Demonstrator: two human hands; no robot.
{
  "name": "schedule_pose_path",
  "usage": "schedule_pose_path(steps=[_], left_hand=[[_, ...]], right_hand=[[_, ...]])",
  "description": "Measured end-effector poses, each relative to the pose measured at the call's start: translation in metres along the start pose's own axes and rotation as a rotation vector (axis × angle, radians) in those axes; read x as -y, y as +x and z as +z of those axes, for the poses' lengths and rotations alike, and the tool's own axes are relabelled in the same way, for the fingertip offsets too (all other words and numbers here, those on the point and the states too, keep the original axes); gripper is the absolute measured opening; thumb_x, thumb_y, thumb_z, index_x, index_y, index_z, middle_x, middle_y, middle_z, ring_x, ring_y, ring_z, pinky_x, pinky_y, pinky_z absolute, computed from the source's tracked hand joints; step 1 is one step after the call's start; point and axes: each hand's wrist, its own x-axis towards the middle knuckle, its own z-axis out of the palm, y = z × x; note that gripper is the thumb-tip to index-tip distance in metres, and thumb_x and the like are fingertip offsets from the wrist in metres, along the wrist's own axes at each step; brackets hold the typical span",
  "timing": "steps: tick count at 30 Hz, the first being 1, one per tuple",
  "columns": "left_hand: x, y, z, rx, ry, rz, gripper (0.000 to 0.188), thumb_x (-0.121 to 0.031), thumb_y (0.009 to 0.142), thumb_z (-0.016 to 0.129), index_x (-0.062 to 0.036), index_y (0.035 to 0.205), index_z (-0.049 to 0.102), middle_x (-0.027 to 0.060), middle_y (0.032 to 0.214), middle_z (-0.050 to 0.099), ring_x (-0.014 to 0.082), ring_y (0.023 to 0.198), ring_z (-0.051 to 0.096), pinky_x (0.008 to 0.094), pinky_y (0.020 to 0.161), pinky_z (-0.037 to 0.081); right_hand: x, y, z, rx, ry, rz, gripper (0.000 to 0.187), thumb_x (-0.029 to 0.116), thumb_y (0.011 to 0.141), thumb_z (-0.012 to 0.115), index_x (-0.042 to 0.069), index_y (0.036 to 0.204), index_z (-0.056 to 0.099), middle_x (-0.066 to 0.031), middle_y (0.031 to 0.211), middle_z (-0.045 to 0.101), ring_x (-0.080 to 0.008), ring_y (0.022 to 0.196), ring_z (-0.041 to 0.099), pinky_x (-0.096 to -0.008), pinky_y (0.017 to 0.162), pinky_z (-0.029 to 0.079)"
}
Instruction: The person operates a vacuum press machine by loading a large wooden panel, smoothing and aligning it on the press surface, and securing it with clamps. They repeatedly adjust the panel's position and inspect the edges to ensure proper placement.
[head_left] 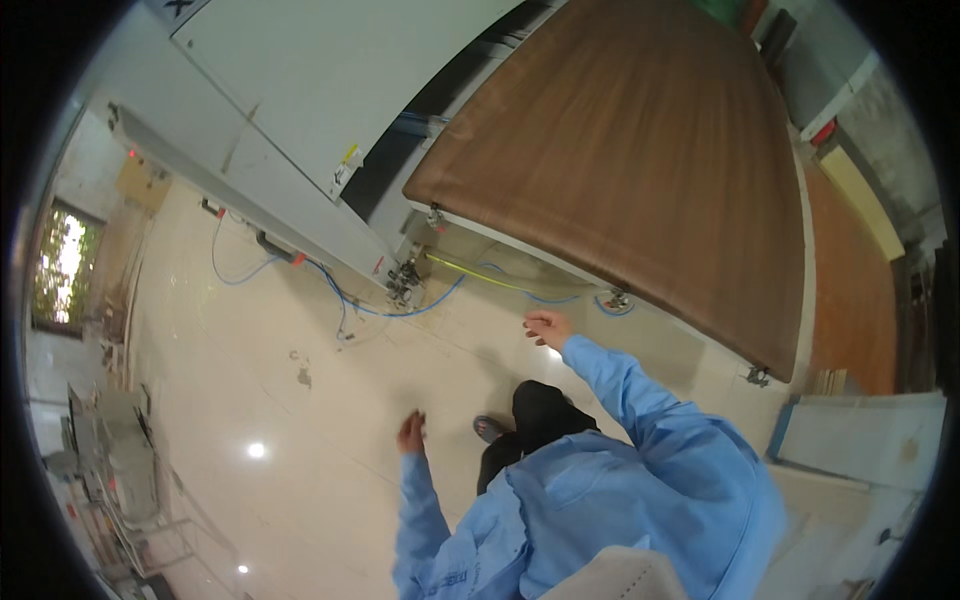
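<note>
My left hand (411, 433) hangs over the pale tiled floor to the left of my legs. Its fingers are loosely bent and slightly apart, and I see nothing in it. In front of my body, my right hand (547, 328) is in the air with relaxed, partly spread fingers and holds nothing. The nearest thing to it is the front edge of a large brown belt-topped table (640, 150). A gap separates the hand from that edge.
A big grey machine (300, 80) joins the table at the left. Blue air hoses (410, 313) and a yellow hose (470, 268) run low by its foot. Grey equipment (125, 450) stands far left; a pale cabinet (860, 435) stands right. A window (65, 265) is at left.
</note>
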Motion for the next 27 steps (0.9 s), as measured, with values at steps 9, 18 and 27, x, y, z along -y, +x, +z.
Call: schedule_pose_path(steps=[9,18,27], left_hand=[[-0.249,0.332,0.121,0.382,0.088,0.078,0.05,-0.042,0.094,0.064,-0.0095,0.132,0.061,0.0034,0.12,0.069,0.0124,0.108,0.062,0.0277,0.082,0.046],[-0.26,0.425,0.223,0.571,-0.189,0.013,0.045,-0.037,0.097,0.06,-0.0083,0.131,0.059,0.0041,0.118,0.067,0.0135,0.107,0.06,0.0297,0.087,0.046],[-0.233,0.45,0.223,0.703,-0.014,0.353,0.04,-0.019,0.092,0.066,-0.002,0.127,0.056,0.0077,0.117,0.065,0.0163,0.111,0.061,0.0317,0.093,0.048]], right_hand=[[0.043,0.148,0.069,-0.347,0.699,0.08,0.044,0.025,0.093,0.069,0.009,0.131,0.054,-0.0048,0.127,0.063,-0.0195,0.108,0.064,-0.0353,0.083,0.054],[0.052,0.189,0.097,-0.623,0.988,-0.083,0.032,0.022,0.095,0.067,0.008,0.122,0.057,-0.0067,0.127,0.063,-0.0189,0.104,0.064,-0.0337,0.082,0.053],[0.047,0.215,0.132,-0.773,0.799,-0.018,0.034,0.02,0.095,0.067,0.008,0.126,0.059,-0.0082,0.121,0.066,-0.0181,0.099,0.067,-0.0304,0.075,0.057]])
